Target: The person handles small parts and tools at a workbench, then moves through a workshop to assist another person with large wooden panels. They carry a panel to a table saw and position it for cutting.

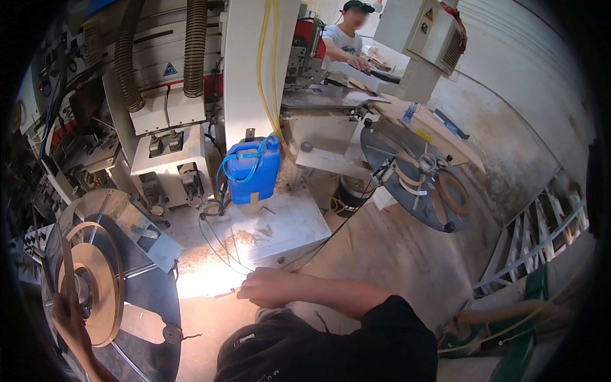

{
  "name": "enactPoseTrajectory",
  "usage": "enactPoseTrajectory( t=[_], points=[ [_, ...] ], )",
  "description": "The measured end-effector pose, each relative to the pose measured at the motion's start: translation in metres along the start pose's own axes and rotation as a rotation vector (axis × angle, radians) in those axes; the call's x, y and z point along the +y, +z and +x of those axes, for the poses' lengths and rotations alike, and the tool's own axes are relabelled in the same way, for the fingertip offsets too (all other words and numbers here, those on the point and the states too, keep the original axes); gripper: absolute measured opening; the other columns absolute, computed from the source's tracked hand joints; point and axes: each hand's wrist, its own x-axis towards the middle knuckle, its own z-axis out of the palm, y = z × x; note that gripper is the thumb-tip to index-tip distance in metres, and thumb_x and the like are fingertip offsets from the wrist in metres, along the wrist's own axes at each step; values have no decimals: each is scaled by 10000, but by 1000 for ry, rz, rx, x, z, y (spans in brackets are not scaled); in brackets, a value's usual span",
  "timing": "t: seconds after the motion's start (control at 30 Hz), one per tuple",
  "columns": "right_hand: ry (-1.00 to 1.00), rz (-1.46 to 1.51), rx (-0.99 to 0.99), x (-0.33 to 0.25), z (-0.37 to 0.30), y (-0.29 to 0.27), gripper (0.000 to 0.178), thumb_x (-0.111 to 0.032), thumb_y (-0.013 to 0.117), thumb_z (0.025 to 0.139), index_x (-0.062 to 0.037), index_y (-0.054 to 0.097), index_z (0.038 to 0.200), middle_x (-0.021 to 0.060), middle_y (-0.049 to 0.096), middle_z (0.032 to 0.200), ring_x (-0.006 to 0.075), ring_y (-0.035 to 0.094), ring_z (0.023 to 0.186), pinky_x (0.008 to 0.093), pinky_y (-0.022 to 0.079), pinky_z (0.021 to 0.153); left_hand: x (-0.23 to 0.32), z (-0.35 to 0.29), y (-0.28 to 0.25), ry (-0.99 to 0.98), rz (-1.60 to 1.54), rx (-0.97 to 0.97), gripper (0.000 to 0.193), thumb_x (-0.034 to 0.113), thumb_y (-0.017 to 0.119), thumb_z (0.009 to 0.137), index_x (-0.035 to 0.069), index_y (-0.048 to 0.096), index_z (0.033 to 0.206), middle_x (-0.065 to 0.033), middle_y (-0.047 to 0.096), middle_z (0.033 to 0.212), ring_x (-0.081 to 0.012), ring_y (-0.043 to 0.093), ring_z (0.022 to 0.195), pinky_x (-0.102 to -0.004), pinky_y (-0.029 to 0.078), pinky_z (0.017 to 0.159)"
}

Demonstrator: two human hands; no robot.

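At the lower left, my left hand (pixel 70 323) is closed round a brown strip of edge banding (pixel 67 267) that stands up from its fingers. Beside it, a wound coil of tan edge banding (pixel 107 290) sits on a large dark reel disc (pixel 153 325) with metal spokes. My right hand (pixel 266 286) is curled shut in front of my body, above the floor near the white machine base. A small thin piece pokes out from its fingers; glare keeps me from telling what it is.
A blue jug (pixel 253 170) with a blue hose stands on the white machine base (pixel 286 235). Thin black cables (pixel 223 248) trail over that base. Another round disc (pixel 388 159) with coils is at the right. A co-worker (pixel 344 41) stands behind the machine; metal racking (pixel 534 235) lines the far right.
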Motion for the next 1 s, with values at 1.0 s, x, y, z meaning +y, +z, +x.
enactPoseTrajectory(
  t=[1.0],
  points=[
    [211, 69, -199, 13, -23, 1, 311, -165, 584, 850, -72, 626, 1144, 140, 660, 1038, 332, 608, 971, 449, 480, 851, 8, 24, 30, -31, 110, 179, 267, 240, 418, 1040, 31, 578, 994, -78, 552, 683, -158, 567, 519, -314, 441, 474]
  ],
)
